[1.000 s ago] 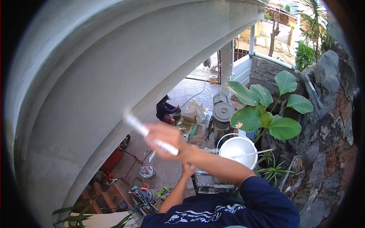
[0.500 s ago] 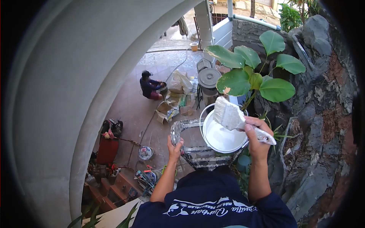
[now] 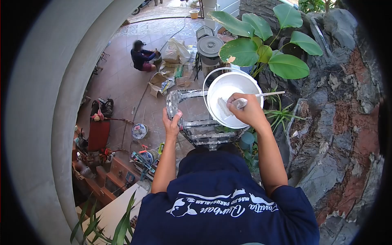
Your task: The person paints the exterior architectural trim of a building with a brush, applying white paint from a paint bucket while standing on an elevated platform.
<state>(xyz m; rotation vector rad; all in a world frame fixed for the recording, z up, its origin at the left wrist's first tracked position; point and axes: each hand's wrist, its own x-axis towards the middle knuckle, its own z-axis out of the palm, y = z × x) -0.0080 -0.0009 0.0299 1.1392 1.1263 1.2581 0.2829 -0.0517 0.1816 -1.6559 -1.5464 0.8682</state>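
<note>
Right grip (image 3: 248, 109) clasps a partly hidden brush (image 3: 224, 107); left grip (image 3: 172, 125) holds the ladder (image 3: 173, 102).

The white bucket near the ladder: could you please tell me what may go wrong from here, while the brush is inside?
The bucket might tip if the right hand presses the brush hard against its side; what supports it is not clearly visible. The stick jutting out of it could be knocked, perhaps splashing the nearby leaves. Only the left hand grips the ladder, so a slip there could cost balance.
</note>
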